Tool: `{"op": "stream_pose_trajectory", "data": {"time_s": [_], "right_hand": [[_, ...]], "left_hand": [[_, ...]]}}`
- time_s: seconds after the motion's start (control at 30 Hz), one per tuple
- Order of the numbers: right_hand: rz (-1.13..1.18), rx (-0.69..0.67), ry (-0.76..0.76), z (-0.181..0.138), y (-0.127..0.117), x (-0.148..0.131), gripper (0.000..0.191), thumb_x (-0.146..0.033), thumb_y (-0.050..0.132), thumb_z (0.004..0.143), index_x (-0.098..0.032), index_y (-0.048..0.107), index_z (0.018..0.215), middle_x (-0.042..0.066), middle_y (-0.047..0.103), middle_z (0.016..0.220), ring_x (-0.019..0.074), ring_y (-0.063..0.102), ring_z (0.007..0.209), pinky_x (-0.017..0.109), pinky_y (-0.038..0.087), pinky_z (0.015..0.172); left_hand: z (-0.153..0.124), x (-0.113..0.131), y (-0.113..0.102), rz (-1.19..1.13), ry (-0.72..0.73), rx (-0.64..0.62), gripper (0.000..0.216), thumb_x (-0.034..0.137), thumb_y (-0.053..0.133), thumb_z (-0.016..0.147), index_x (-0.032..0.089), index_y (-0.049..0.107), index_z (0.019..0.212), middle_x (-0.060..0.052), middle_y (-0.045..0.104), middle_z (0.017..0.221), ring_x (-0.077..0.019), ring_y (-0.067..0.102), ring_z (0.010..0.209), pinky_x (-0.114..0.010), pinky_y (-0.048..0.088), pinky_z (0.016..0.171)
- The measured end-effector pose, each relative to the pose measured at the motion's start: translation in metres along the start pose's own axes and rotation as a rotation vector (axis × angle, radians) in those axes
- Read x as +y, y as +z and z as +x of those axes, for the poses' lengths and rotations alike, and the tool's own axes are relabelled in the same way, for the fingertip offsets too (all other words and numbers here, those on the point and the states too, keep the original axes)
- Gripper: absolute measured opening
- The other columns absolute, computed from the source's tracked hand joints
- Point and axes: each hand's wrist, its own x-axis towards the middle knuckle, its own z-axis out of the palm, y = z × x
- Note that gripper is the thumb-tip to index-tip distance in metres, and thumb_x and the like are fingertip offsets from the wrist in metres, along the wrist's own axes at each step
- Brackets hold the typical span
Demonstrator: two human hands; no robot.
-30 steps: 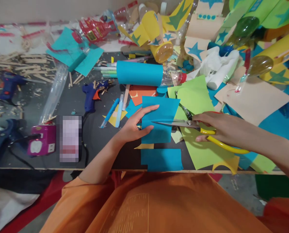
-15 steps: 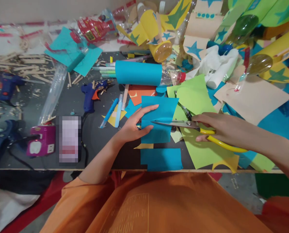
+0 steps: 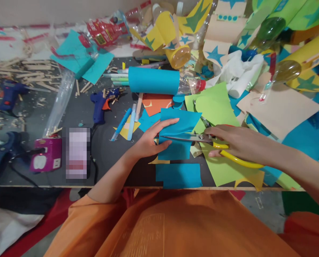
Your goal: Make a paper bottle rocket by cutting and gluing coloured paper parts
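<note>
In my right hand [image 3: 231, 142] I grip yellow-handled scissors [image 3: 186, 137], their blades pointing left across a blue sheet of paper [image 3: 179, 121]. The blades lie along a cut through the sheet, and its upper part rises a little above the lower part. My left hand [image 3: 154, 140] holds the sheet's left edge, forefinger on the upper part and thumb by the lower. Closer to the table edge rests a separate blue paper strip [image 3: 179, 175]. Green paper [image 3: 215, 107] lies under and beside the scissors.
A blue-wrapped bottle [image 3: 154, 80] lies beyond the sheet. Two blue markers [image 3: 122, 123], a glue gun [image 3: 97, 107] and a phone [image 3: 77, 153] are on the left. Decorated paper and bottles crowd the back right. Wooden sticks [image 3: 39, 73] are scattered at far left.
My right hand and the scissors have moved left, the blade tips reaching nearer the sheet's left edge. The sheet's upper part has shifted slightly right and separated more from the lower part.
</note>
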Motion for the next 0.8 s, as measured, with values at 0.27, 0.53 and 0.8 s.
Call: {"op": "stream_pose_trajectory", "data": {"time_s": [0.27,0.53,0.8], "right_hand": [[0.053,0.069,-0.054,-0.0006,0.0042,0.0027,0.075,-0.085,0.029,0.085,-0.026,0.065,0.111,0.013,0.074,0.095,0.0293,0.068,0.073,0.035,0.045,0.055],[0.027,0.035,-0.071,-0.0003,0.0013,0.0007,0.082,-0.085,0.02,0.086,-0.022,0.065,0.111,0.014,0.075,0.091,0.0289,0.069,0.071,0.035,0.044,0.055],[-0.005,0.043,-0.072,0.0013,0.0047,-0.0001,0.081,-0.084,0.019,0.087,-0.022,0.065,0.112,0.014,0.074,0.09,0.0286,0.068,0.069,0.033,0.04,0.051]], "left_hand": [[0.0002,0.0,0.0006,-0.016,0.0,0.002,0.055,0.057,0.056,0.093,0.029,0.054,0.14,-0.005,0.06,0.145,-0.0289,0.057,0.131,-0.053,0.039,0.119],[0.0003,0.0012,0.0,-0.007,-0.039,-0.002,0.057,0.06,0.055,0.092,0.029,0.054,0.141,-0.006,0.059,0.145,-0.029,0.059,0.129,-0.05,0.046,0.115],[0.0008,0.0018,0.0016,-0.007,-0.018,-0.033,0.057,0.06,0.052,0.094,0.028,0.052,0.142,-0.008,0.058,0.146,-0.0289,0.058,0.131,-0.048,0.045,0.115]]}}
